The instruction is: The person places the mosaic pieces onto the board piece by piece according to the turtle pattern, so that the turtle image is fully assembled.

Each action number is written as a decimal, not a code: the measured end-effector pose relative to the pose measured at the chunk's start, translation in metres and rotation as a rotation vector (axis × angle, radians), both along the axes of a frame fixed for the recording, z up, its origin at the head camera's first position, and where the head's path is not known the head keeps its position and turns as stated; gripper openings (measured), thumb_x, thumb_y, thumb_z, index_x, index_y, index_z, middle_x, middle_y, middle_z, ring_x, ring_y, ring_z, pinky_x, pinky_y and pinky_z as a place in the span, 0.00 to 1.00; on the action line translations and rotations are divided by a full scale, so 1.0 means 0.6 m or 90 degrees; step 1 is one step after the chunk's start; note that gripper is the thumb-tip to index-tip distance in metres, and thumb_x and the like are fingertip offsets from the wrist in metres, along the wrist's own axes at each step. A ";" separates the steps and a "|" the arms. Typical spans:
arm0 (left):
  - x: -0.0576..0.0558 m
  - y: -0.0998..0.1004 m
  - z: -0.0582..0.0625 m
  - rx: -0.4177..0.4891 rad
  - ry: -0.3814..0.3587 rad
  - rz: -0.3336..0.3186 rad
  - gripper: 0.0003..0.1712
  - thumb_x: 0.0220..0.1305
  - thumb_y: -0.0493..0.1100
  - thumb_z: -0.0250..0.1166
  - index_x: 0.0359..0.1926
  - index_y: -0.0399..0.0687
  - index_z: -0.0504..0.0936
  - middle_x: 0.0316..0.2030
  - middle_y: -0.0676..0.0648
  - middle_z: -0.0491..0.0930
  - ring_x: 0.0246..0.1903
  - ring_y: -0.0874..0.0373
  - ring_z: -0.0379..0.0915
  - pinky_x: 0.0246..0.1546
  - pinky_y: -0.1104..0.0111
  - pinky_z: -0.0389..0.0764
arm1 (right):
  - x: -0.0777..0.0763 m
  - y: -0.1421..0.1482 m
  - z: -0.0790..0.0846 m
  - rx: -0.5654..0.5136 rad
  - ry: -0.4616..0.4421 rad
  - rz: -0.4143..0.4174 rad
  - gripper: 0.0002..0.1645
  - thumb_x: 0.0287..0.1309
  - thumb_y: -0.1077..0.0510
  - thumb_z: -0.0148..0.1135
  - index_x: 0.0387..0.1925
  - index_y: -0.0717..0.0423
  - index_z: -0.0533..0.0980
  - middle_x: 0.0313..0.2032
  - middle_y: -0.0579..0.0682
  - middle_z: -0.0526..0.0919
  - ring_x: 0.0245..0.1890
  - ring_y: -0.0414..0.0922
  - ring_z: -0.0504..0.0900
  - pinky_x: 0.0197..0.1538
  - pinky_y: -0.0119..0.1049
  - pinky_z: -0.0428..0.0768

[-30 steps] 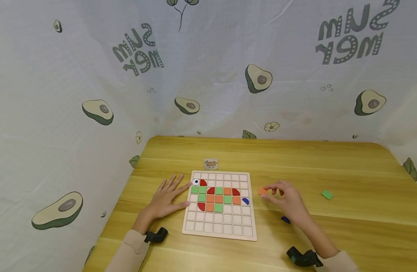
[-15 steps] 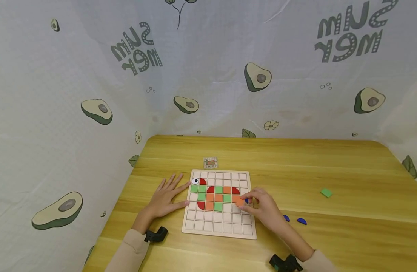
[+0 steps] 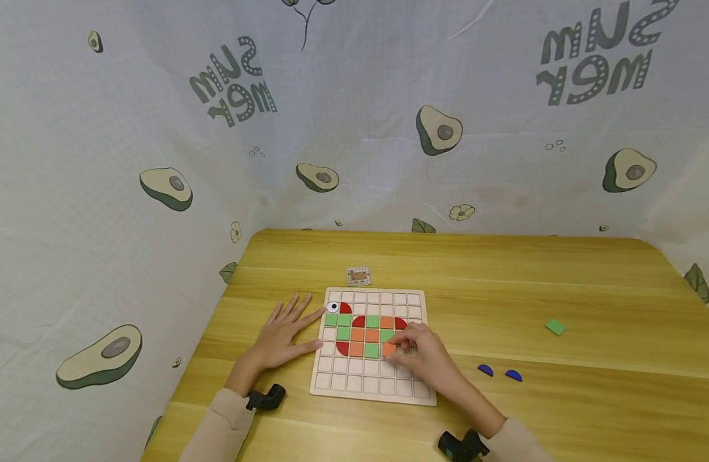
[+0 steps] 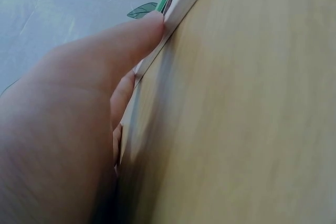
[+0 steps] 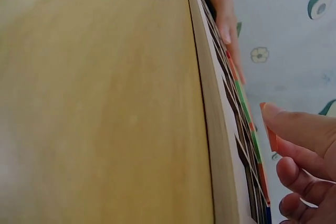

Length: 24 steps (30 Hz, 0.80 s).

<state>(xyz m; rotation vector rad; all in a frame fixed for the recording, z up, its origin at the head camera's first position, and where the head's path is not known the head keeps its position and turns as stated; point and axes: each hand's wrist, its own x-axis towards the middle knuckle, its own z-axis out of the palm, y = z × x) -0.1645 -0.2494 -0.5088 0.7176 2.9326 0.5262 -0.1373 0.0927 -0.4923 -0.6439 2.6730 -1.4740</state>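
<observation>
A wooden grid board (image 3: 369,386) lies on the table, with green, orange and red pieces and a round eye piece (image 3: 333,307) set in its cells. My right hand (image 3: 432,358) pinches an orange square tile (image 5: 269,128) between thumb and finger. In the head view this tile overlaps a cell right of a green tile (image 3: 371,350); the right wrist view shows it tilted and raised off the board. Fingers spread, my left hand (image 3: 279,337) rests on the table, its thumb (image 4: 149,30) against the board's left edge. The right hand hides part of the board's right side.
A small printed pattern card (image 3: 358,276) lies behind the board. To the right are a green square tile (image 3: 555,327) and two blue half-round pieces, one (image 3: 485,370) nearer the board, one (image 3: 513,375) farther. A printed curtain (image 3: 366,128) hangs along the table's back edge.
My right hand has carried the orange tile leftward from the table right of the board to over the lower row of pieces. The left hand stays in place.
</observation>
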 end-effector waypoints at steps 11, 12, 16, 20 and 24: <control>-0.001 -0.001 -0.002 0.001 0.005 0.002 0.42 0.68 0.71 0.53 0.78 0.72 0.54 0.79 0.49 0.41 0.77 0.45 0.32 0.73 0.44 0.33 | -0.002 -0.009 -0.004 0.019 -0.005 0.005 0.11 0.48 0.62 0.78 0.35 0.55 0.85 0.25 0.42 0.73 0.32 0.43 0.67 0.33 0.31 0.67; -0.001 -0.001 -0.002 0.000 0.004 0.001 0.42 0.68 0.71 0.53 0.78 0.72 0.54 0.79 0.49 0.41 0.77 0.45 0.32 0.73 0.45 0.33 | -0.002 -0.009 -0.004 0.023 -0.004 0.005 0.11 0.48 0.62 0.78 0.35 0.55 0.85 0.25 0.42 0.73 0.32 0.43 0.67 0.34 0.31 0.67; -0.001 -0.001 -0.002 0.002 0.001 0.001 0.41 0.68 0.71 0.53 0.78 0.72 0.54 0.79 0.49 0.41 0.77 0.46 0.31 0.73 0.45 0.33 | -0.002 -0.009 -0.005 0.030 0.003 0.003 0.11 0.48 0.62 0.79 0.35 0.55 0.85 0.24 0.42 0.73 0.33 0.43 0.68 0.35 0.32 0.68; -0.002 -0.001 -0.003 -0.001 -0.003 0.004 0.41 0.68 0.71 0.53 0.78 0.73 0.53 0.79 0.50 0.40 0.77 0.47 0.30 0.73 0.45 0.33 | -0.002 -0.010 -0.007 0.028 0.004 -0.001 0.11 0.47 0.62 0.79 0.34 0.55 0.85 0.24 0.42 0.73 0.32 0.43 0.68 0.34 0.32 0.68; -0.003 -0.001 -0.005 -0.006 -0.004 0.004 0.42 0.68 0.72 0.52 0.78 0.73 0.53 0.79 0.51 0.40 0.77 0.48 0.29 0.73 0.45 0.33 | -0.003 -0.010 -0.008 0.023 0.001 -0.008 0.11 0.46 0.62 0.80 0.33 0.55 0.85 0.24 0.41 0.72 0.31 0.43 0.67 0.33 0.32 0.67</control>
